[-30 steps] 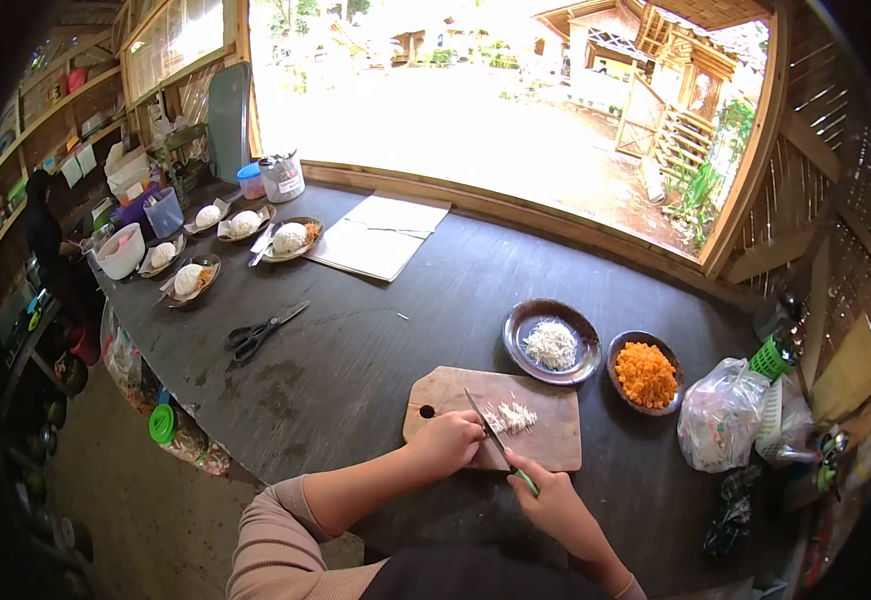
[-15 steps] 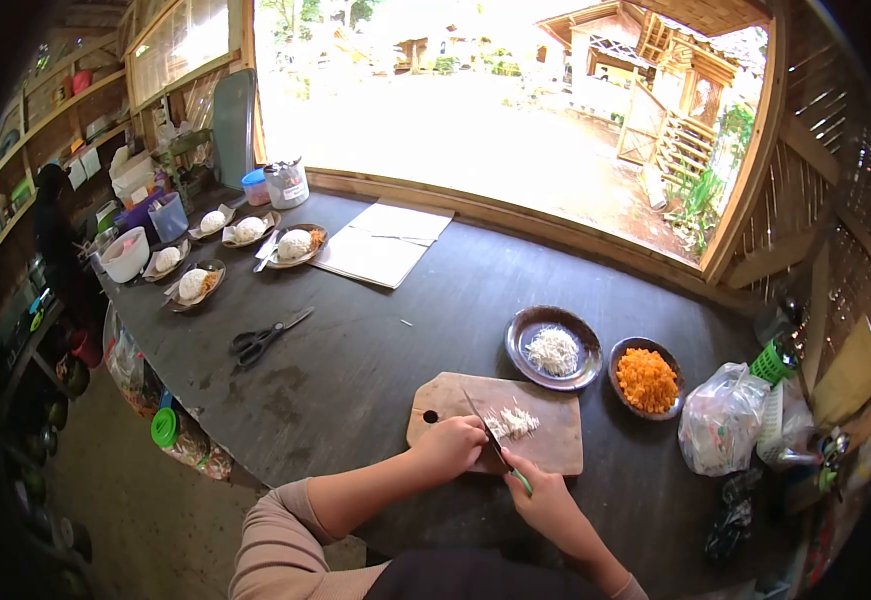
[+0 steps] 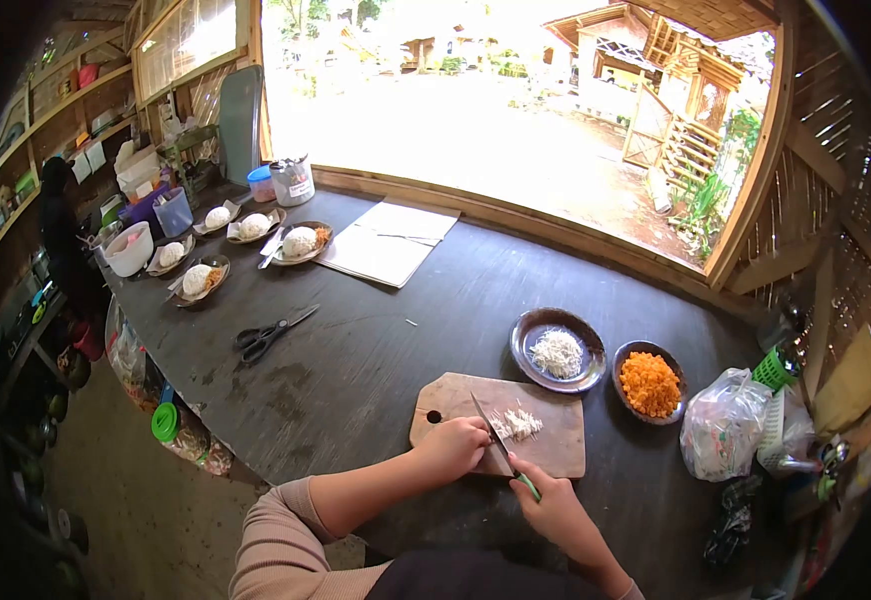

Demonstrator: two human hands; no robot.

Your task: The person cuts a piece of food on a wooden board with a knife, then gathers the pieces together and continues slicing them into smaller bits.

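My right hand point(image 3: 551, 498) grips the green handle of a kitchen knife point(image 3: 497, 440), its blade pointing away from me over a wooden cutting board point(image 3: 556, 455). Beside the blade, my left hand point(image 3: 453, 447) has its fingers curled together at the board's left part; what they hold is hidden. Finely chopped white pieces point(image 3: 519, 425) lie on the board just right of the knife. Beyond the board stands a dark brown plate point(image 3: 527, 371) with a heap of shredded white food point(image 3: 558, 354). A brown bowl point(image 3: 628, 405) of diced orange food point(image 3: 650, 384) is at its right.
Black scissors point(image 3: 266, 337) lie on the dark table left of the board. Several plates with rice mounds point(image 3: 301, 241) stand at the far left, near folded paper point(image 3: 388, 243). A plastic bag point(image 3: 724, 425) sits at the right. Someone in dark clothing point(image 3: 61, 225) stands far left.
The view has shifted slightly, so the whole scene sits a little further right. Both hands and the knife keep nearly the same places over the board.
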